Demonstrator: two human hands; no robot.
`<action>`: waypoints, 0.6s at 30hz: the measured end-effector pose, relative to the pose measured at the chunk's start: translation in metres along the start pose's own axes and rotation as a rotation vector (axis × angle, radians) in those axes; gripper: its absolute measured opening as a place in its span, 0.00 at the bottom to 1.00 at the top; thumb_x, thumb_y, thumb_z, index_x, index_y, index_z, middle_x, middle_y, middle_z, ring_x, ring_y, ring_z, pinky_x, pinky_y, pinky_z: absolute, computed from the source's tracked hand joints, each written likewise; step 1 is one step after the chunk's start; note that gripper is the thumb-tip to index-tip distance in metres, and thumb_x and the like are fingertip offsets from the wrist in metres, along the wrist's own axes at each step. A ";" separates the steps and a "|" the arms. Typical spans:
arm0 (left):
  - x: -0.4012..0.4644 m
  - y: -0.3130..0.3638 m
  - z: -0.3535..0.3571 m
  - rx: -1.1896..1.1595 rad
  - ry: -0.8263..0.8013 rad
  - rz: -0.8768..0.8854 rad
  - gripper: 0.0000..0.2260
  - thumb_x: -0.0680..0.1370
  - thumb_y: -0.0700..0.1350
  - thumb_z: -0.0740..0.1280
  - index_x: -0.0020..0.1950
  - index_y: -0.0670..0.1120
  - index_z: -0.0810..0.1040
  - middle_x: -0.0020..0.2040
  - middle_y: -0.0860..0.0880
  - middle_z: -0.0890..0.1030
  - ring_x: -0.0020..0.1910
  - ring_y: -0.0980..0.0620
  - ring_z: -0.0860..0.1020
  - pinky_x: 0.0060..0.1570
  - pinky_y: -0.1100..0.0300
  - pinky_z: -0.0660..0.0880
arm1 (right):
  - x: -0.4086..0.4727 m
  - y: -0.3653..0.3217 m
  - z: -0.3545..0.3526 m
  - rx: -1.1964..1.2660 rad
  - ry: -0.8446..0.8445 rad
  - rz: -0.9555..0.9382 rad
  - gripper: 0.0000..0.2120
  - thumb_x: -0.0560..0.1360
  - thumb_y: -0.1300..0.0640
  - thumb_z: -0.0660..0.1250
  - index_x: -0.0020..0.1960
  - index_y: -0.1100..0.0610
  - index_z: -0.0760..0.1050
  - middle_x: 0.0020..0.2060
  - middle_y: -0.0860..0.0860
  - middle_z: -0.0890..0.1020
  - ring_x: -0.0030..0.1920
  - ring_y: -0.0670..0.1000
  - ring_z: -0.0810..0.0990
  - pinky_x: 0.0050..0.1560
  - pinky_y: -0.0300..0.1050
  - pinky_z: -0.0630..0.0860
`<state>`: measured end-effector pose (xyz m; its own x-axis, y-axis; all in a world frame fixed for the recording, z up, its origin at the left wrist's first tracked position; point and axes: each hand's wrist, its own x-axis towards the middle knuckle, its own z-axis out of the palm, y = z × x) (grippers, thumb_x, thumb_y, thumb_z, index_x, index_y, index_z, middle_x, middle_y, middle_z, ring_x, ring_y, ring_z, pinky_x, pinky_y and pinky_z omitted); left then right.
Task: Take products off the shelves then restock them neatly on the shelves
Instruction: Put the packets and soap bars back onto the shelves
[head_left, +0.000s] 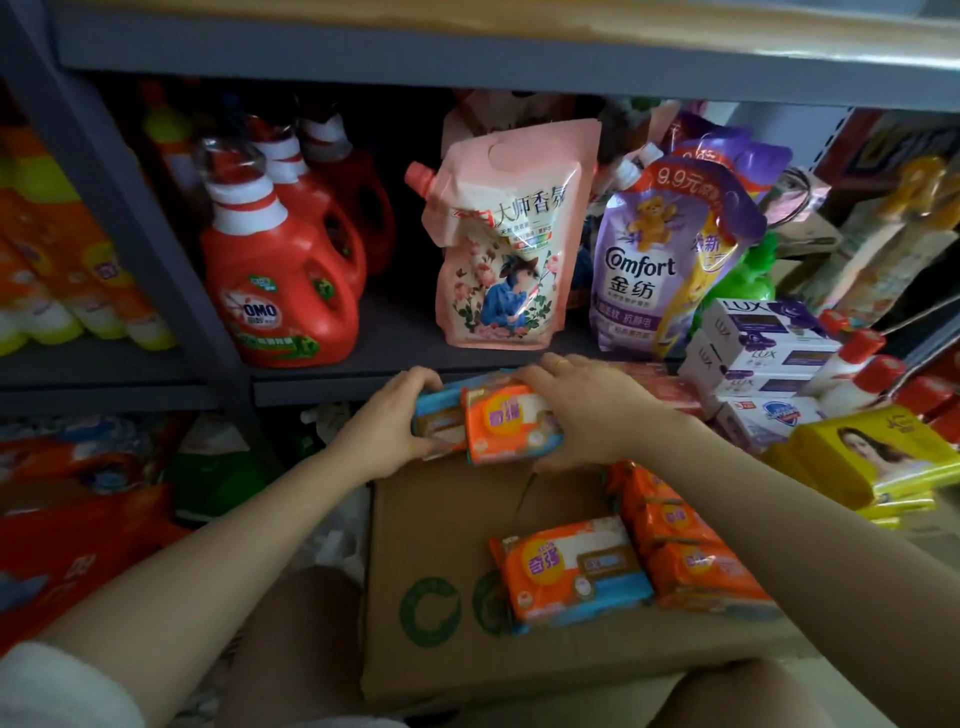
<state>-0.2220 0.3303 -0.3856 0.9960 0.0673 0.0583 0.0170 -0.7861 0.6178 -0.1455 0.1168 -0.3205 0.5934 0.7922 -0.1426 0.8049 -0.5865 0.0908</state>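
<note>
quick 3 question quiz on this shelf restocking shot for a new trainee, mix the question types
1. True or false: both hands hold soap packs.
2. What do the loose orange soap packs rest on? A) the shelf B) a cardboard box C) the floor
3. Which brand is printed on the red detergent bottle?

Key
1. True: the left hand grips the blue pack and the right hand grips the orange pack.
2. B, the cardboard box.
3. OMO.
</note>
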 end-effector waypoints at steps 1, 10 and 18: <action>0.002 -0.003 -0.002 -0.027 0.000 0.001 0.24 0.67 0.47 0.76 0.57 0.48 0.68 0.54 0.54 0.72 0.54 0.53 0.73 0.44 0.63 0.66 | 0.003 -0.002 0.004 -0.052 -0.030 -0.006 0.45 0.64 0.36 0.71 0.72 0.51 0.54 0.63 0.52 0.68 0.62 0.54 0.69 0.58 0.48 0.69; 0.014 -0.010 -0.020 0.053 0.176 0.033 0.22 0.71 0.45 0.73 0.63 0.44 0.73 0.56 0.47 0.75 0.56 0.49 0.74 0.54 0.60 0.67 | 0.008 -0.006 0.031 0.028 -0.204 0.024 0.44 0.67 0.35 0.68 0.73 0.54 0.54 0.69 0.54 0.63 0.69 0.54 0.64 0.67 0.50 0.63; 0.012 0.002 -0.010 -1.021 0.133 -0.366 0.10 0.74 0.40 0.69 0.53 0.44 0.74 0.52 0.45 0.79 0.45 0.53 0.80 0.43 0.58 0.78 | 0.013 0.000 0.028 0.413 -0.247 0.152 0.28 0.71 0.41 0.68 0.62 0.58 0.72 0.56 0.55 0.77 0.54 0.53 0.75 0.54 0.46 0.71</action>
<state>-0.2108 0.3359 -0.3758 0.9268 0.3076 -0.2154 0.1688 0.1712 0.9707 -0.1378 0.1225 -0.3501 0.6429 0.6586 -0.3911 0.6082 -0.7493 -0.2620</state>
